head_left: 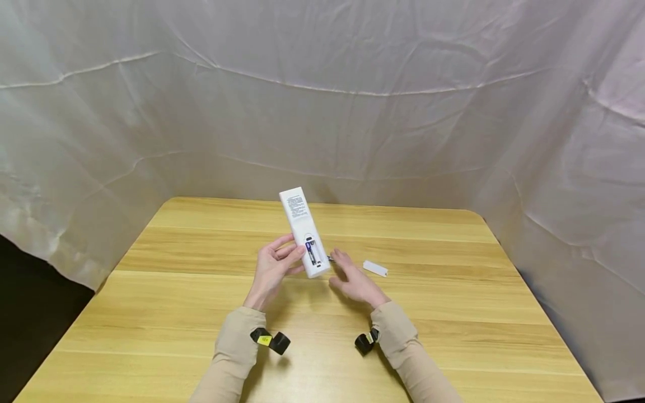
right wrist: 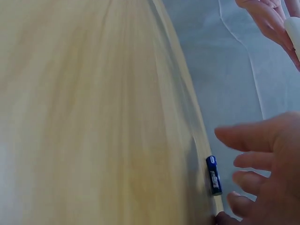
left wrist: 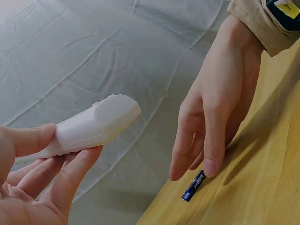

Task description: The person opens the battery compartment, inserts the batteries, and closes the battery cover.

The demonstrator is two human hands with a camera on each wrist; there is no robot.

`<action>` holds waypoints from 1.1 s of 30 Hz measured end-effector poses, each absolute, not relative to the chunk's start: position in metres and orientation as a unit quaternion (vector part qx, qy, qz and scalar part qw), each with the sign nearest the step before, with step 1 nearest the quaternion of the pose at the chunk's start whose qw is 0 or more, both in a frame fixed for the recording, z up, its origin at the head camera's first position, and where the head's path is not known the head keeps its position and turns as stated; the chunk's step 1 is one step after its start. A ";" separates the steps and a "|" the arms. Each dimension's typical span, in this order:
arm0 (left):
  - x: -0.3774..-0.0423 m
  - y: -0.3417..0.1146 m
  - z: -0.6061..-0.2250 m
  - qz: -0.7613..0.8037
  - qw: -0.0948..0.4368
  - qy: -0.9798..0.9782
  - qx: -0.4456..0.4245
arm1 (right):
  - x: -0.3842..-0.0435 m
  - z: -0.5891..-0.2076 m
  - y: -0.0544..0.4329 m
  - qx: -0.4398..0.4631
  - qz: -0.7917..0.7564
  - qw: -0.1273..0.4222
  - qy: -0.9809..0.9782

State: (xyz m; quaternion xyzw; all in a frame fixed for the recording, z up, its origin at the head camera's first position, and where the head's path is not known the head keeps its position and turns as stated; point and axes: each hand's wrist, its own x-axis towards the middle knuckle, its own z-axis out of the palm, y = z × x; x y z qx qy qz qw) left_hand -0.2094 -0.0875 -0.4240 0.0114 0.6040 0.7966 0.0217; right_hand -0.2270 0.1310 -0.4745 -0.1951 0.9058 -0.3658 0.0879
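Note:
My left hand (head_left: 272, 266) grips a white remote control (head_left: 298, 215), thumb on its back and fingers beneath. The back of the remote faces up, with printed text at its far end and an uncovered battery compartment near the other end. A blue battery (head_left: 309, 253) lies in the compartment's left side; the right side looks bare. Just right of the remote, my right hand (head_left: 359, 284) hovers low over the table with fingers apart and loosely bent. A loose blue battery (left wrist: 193, 186) lies on the table by its fingertips; the right wrist view shows a gap between them.
A small white battery cover (head_left: 375, 268) lies on the wooden table (head_left: 201, 324), right of my right hand. Pale fabric (head_left: 322, 129) hangs around the table's back and sides. Each sleeve cuff carries a small black camera (head_left: 279, 342).

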 end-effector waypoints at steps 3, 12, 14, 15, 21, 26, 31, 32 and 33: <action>-0.209 -0.089 -0.424 0.796 0.023 0.605 0.015 | -0.231 -0.477 0.127 -0.200 -0.355 0.061 0.911; -0.208 -0.088 -0.423 0.798 0.023 0.602 0.012 | -0.250 -0.475 0.116 -0.193 -0.305 -0.050 0.931; -0.208 -0.088 -0.422 0.798 0.023 0.602 0.013 | -0.254 -0.473 0.112 -0.195 -0.276 -0.061 0.939; -0.208 -0.088 -0.422 0.799 0.023 0.601 0.013 | -0.255 -0.472 0.111 -0.196 -0.259 -0.063 0.944; -0.208 -0.089 -0.422 0.797 0.025 0.603 0.018 | -0.263 -0.471 0.107 -0.207 -0.187 -0.042 0.959; -0.208 -0.090 -0.422 0.797 0.025 0.603 0.020 | -0.265 -0.469 0.106 -0.202 -0.168 -0.014 0.965; -0.208 -0.091 -0.421 0.797 0.026 0.604 0.021 | -0.264 -0.469 0.105 -0.203 -0.163 -0.008 0.966; -0.208 -0.091 -0.421 0.797 0.026 0.604 0.020 | -0.263 -0.469 0.105 -0.204 -0.164 -0.007 0.965; -0.208 -0.091 -0.422 0.797 0.025 0.604 0.019 | -0.263 -0.469 0.105 -0.204 -0.167 -0.008 0.965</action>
